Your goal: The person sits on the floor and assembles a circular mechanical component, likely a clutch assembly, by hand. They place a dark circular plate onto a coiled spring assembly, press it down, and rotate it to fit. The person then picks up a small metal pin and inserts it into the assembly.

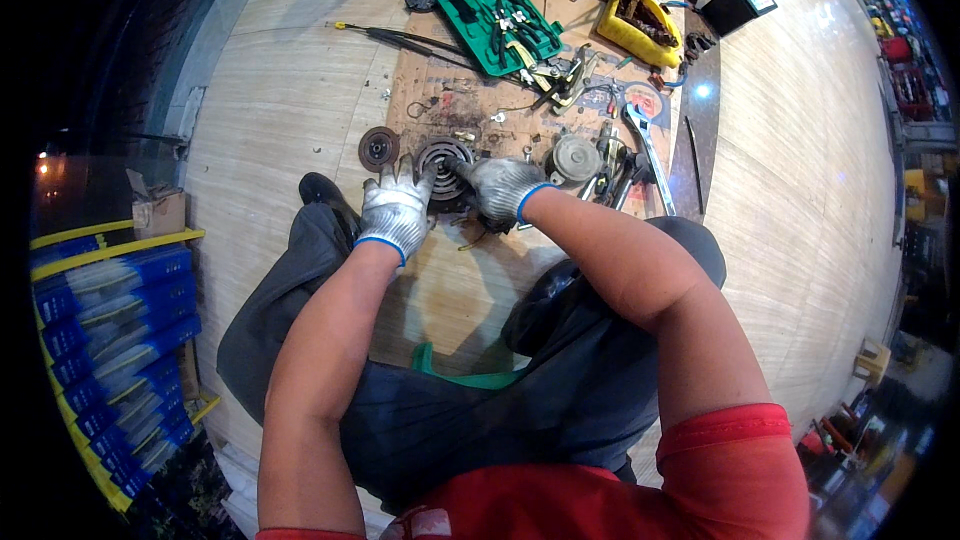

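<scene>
A round, grooved metal part with concentric rings (437, 152) sits on the cardboard between my gloved hands. My left hand (396, 208) has its fingers stretched and spread, their tips at the part's left side. Across from it, my right hand (503, 188) reaches onto the ringed face with one finger, the others curled under. Whatever lies inside those curled fingers is hidden. A dark round disc with a hub (378, 148) lies left of the ringed part. To the right stands a grey cylindrical metal part (575, 158).
A green tool case (470, 35) with pliers lies open ahead. Beyond are a yellow cut-open container (640, 28) and a black box-shaped battery (740, 8). A large adjustable wrench (652, 155) lies at the right among hand tools. Blue boxes (125, 320) are stacked at left.
</scene>
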The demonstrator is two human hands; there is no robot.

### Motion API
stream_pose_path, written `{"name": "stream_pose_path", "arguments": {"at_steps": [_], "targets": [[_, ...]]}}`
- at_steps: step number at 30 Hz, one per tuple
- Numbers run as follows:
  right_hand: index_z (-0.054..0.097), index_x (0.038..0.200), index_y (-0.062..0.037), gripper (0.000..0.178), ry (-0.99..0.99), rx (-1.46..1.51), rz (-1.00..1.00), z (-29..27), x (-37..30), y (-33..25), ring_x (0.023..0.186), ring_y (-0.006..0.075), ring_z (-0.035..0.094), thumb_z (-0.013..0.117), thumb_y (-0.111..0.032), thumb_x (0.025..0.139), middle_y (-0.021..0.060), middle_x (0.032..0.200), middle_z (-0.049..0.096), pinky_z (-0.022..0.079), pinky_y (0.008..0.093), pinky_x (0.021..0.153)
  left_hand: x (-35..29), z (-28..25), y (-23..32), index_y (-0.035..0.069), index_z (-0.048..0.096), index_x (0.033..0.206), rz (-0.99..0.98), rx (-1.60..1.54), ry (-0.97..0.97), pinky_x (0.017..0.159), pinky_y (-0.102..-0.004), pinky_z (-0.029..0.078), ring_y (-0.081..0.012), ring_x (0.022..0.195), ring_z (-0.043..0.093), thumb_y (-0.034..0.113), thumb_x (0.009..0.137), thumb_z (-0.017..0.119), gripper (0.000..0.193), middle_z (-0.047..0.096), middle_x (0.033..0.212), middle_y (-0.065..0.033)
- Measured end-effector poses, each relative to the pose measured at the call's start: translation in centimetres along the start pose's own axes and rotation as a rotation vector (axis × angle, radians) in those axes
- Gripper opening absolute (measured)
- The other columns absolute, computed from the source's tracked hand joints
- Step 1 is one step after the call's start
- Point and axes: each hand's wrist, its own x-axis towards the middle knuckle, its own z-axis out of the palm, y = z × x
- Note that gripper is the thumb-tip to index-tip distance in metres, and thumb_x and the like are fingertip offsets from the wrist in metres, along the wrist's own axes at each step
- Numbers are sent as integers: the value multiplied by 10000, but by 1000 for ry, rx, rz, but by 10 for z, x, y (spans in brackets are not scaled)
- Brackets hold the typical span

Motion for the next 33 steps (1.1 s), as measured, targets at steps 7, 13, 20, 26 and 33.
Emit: {"name": "stream_pose_path", "arguments": {"at_steps": [7,13,20,26,33], "targets": [[342,1572,-205,654,30,-150,92,19,12,-4,1069,381,690,577,-239,963,215,1216,680,572,482,874,0,1,-1,206,394,1545,15,26,23,1078,-583,385,-407,1448,360,423,835,744,821,344,1596,-179],[567,1374,-120,451,49,-155,110,20,13,-6,1023,382,707,605,-251,944,215,1133,710,577,490,843,1,-5,2,181,414,1530,20,45,13,1070,-573,390,-394,1443,374,430,833,747,811,358,1591,-172],[688,1150,-42,343,176,-78,-25,4,2,-2,1009,370,719,512,-279,976,217,1075,729,577,481,860,-1,-4,2,163,417,1526,23,54,-3,1057,-563,401,-385,1435,390,445,824,762,832,398,1569,-169],[533,1423,-124,439,116,-108,-30,12,7,-3,1003,377,705,472,-259,1010,217,1118,708,563,493,861,-2,-6,1,174,391,1542,17,33,-22,1069,-566,390,-379,1446,378,428,839,751,829,379,1583,-171],[511,1425,-121,429,111,-91,-10,19,1,-1,1038,393,701,439,-273,1030,234,1136,705,556,509,887,-1,-16,5,213,369,1558,15,47,-57,1084,-569,381,-367,1456,372,403,841,748,833,362,1595,-174]]}}
